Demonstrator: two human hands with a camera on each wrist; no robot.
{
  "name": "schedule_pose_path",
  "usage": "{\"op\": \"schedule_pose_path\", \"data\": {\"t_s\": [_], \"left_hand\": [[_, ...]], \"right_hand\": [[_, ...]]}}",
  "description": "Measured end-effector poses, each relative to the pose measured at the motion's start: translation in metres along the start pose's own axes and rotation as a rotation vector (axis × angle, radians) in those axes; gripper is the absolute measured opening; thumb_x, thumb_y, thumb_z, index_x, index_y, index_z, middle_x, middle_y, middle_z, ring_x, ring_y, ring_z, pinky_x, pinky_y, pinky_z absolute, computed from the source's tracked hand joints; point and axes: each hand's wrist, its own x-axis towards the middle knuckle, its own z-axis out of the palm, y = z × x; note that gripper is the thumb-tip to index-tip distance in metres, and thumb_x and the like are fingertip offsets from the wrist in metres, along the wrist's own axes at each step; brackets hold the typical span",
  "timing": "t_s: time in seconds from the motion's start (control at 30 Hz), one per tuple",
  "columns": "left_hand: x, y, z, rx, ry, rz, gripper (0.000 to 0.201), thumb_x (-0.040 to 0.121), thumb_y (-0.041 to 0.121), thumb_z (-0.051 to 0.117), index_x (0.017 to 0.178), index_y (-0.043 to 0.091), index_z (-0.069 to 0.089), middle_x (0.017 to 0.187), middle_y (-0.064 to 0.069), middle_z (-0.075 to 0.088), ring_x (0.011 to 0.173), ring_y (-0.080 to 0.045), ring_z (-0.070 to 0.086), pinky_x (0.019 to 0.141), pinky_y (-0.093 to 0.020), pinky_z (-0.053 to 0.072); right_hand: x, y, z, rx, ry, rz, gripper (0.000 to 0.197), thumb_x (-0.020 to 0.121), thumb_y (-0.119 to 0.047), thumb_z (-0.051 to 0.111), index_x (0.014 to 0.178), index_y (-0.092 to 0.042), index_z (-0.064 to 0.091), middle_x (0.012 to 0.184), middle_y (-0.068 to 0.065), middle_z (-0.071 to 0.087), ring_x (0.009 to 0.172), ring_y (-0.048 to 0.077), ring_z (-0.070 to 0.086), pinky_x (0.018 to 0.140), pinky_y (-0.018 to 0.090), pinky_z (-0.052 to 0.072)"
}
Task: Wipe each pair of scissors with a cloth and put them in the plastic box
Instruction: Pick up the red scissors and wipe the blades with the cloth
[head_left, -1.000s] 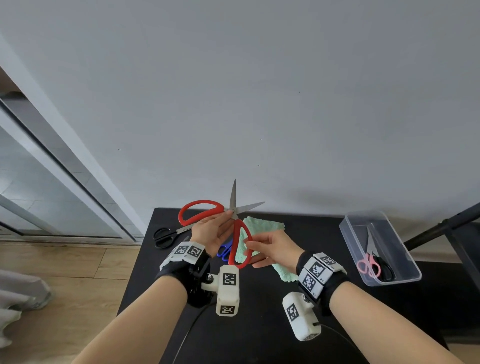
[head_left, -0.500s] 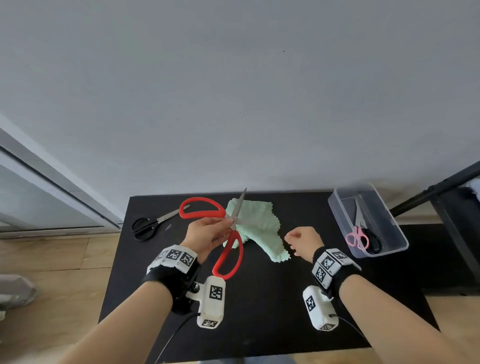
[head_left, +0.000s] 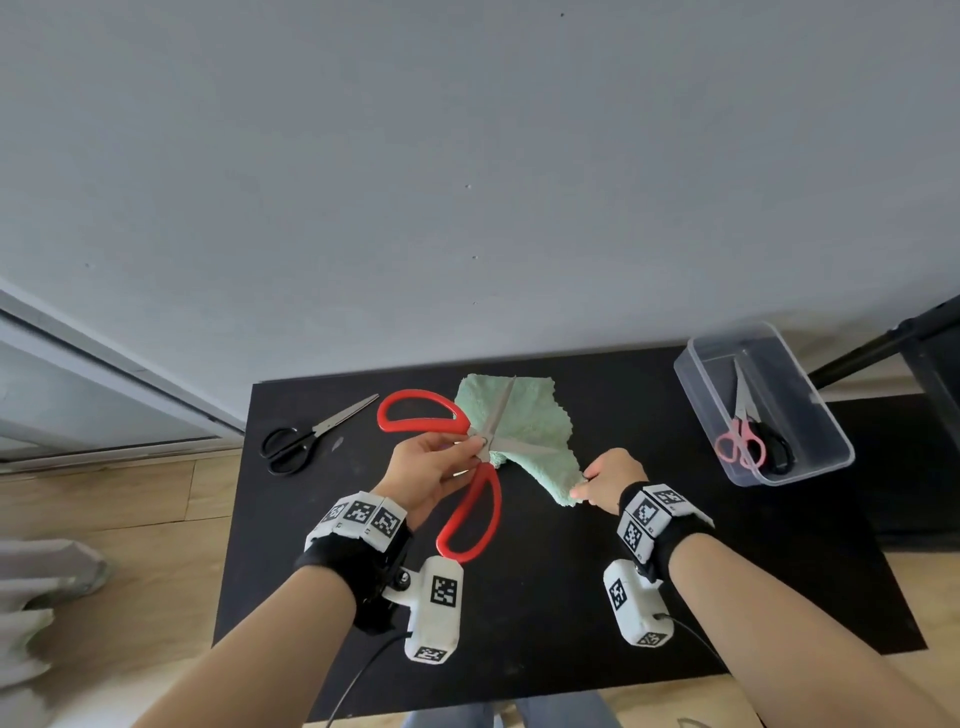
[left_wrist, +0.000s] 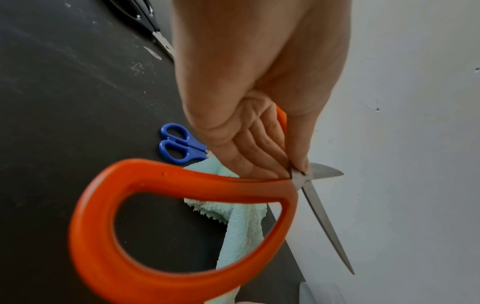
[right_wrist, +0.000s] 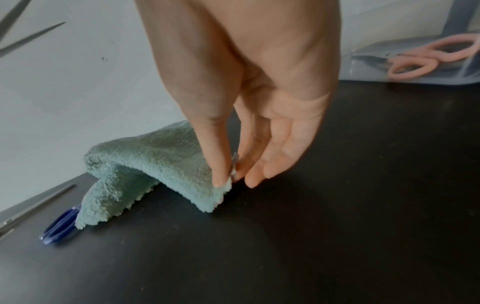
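My left hand (head_left: 436, 467) holds the big red scissors (head_left: 470, 519) at the pivot, pinched between thumb and fingers (left_wrist: 262, 158), above the black table (head_left: 545, 597). Their blades stand spread apart over the green cloth (head_left: 530, 431). My right hand (head_left: 608, 475) pinches the cloth's near corner (right_wrist: 221, 185) between thumb and forefinger; the rest of the cloth (right_wrist: 145, 164) lies on the table. Small blue scissors (left_wrist: 179, 144) lie partly under the cloth (left_wrist: 241, 224), also seen as blue scissors (right_wrist: 59, 226) in the right wrist view. Black scissors (head_left: 306, 436) lie at the table's back left.
A clear plastic box (head_left: 831, 431) stands at the back right, holding pink scissors (head_left: 740, 441) and a black pair (head_left: 776, 449). A grey wall runs right behind the table. A dark stand (head_left: 883, 343) rises at the right. Wooden floor lies to the left.
My right hand let go of the red scissors, moved right and down, and pinched the cloth's corner. My left hand kept the scissors, blades now spread wider.
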Motion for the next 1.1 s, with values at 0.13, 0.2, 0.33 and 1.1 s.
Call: {"op": "schedule_pose_path", "data": {"t_s": [0.13, 0.2, 0.33, 1.1], "left_hand": [[-0.004, 0.006, -0.001, 0.024, -0.013, 0.035, 0.017, 0.082, 0.002, 0.068, 0.099, -0.001, 0.064, 0.080, -0.007, 0.072, 0.071, -0.014, 0.069, 0.062, -0.022, 0.056], [-0.007, 0.011, -0.001, 0.024, -0.023, 0.058, 0.013, 0.083, 0.002, 0.068, 0.096, 0.000, 0.065, 0.078, -0.007, 0.072, 0.070, -0.015, 0.069, 0.062, -0.022, 0.056], [-0.016, 0.022, 0.002, 0.069, -0.052, 0.106, 0.012, 0.084, 0.003, 0.067, 0.095, 0.000, 0.065, 0.081, -0.009, 0.073, 0.072, -0.017, 0.070, 0.063, -0.024, 0.056], [-0.055, 0.066, 0.013, 0.215, -0.025, 0.245, 0.023, 0.079, 0.008, 0.075, 0.099, 0.001, 0.066, 0.090, -0.018, 0.072, 0.071, -0.024, 0.070, 0.063, -0.026, 0.056]], "right_hand": [[-0.003, -0.007, -0.008, 0.016, 0.004, 0.009, 0.016, 0.069, -0.013, 0.077, 0.078, -0.007, 0.065, 0.076, 0.007, 0.065, 0.084, 0.026, 0.067, 0.080, 0.031, 0.055], [-0.006, -0.010, -0.017, 0.023, 0.025, 0.001, 0.014, 0.068, -0.009, 0.073, 0.073, -0.007, 0.060, 0.073, 0.008, 0.062, 0.074, 0.026, 0.062, 0.073, 0.029, 0.055], [-0.024, -0.024, -0.039, 0.116, 0.071, -0.137, 0.012, 0.075, -0.010, 0.069, 0.068, -0.012, 0.059, 0.065, 0.001, 0.057, 0.067, 0.019, 0.054, 0.067, 0.027, 0.045], [-0.106, -0.099, -0.065, 0.496, -0.106, -0.699, 0.017, 0.091, -0.017, 0.060, 0.080, -0.014, 0.072, 0.077, 0.000, 0.070, 0.073, 0.007, 0.065, 0.071, 0.015, 0.050]]}}
